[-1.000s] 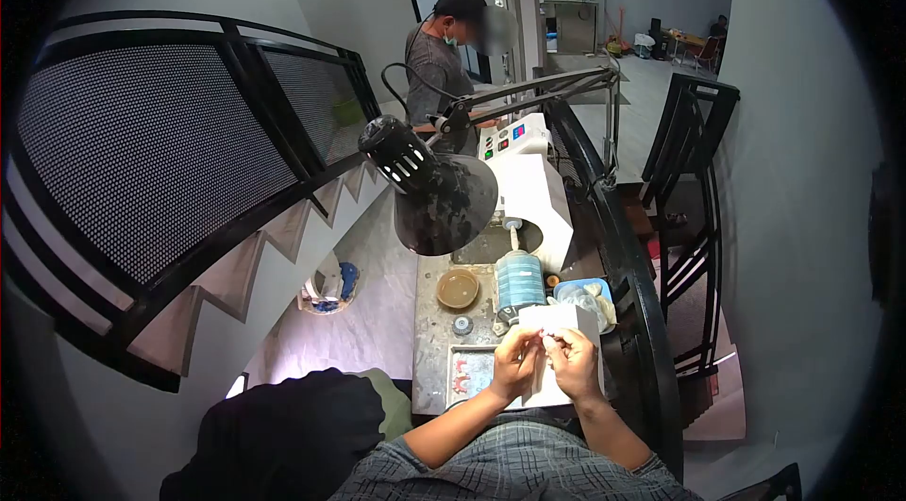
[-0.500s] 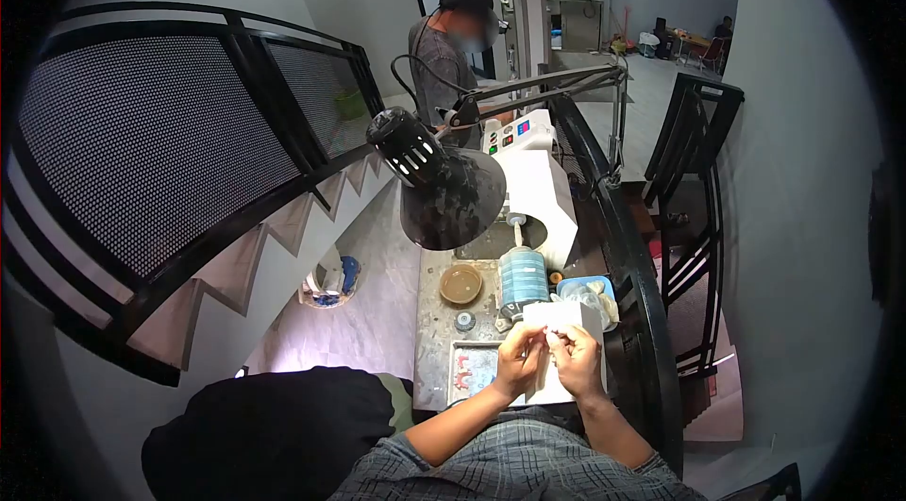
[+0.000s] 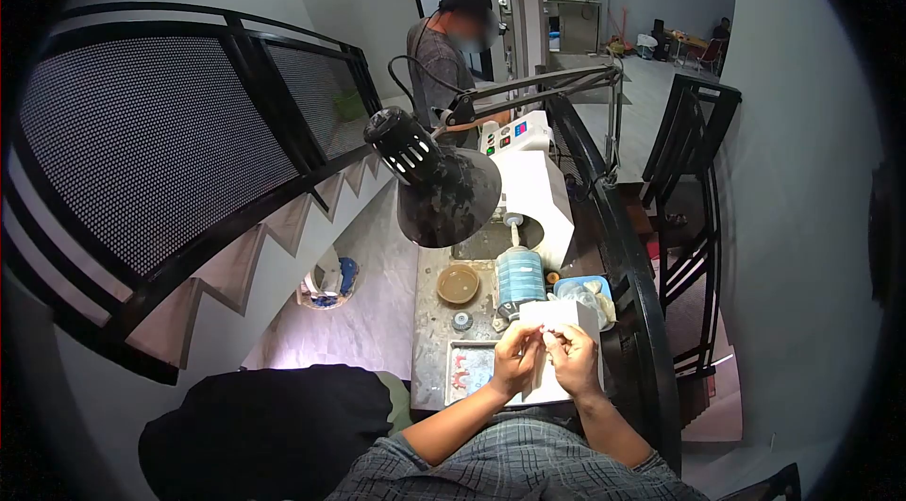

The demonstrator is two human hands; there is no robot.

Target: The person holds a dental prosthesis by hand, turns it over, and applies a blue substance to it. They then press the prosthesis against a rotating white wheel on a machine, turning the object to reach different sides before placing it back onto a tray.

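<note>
Close together over a white block-like surface at the bench's near edge are my left hand and my right hand. Fingers and thumbs of both are pinched, with their tips meeting. Whatever sits between the fingertips is too small and hidden to name. Just beyond them stands a blue cylindrical machine like a bench motor, its shaft pointing into a white hood. Left of my left hand lies a shallow tray holding small red pieces.
A black desk lamp hangs over the bench. A brown bowl and a small dark round cap sit left of the motor. At its right is a blue container with a plastic bag. Black railings flank the bench; another person stands beyond.
The whole view has shifted very slightly. Both hands stay pinched together in nearly the same place, with only a small shift of the fingers.
</note>
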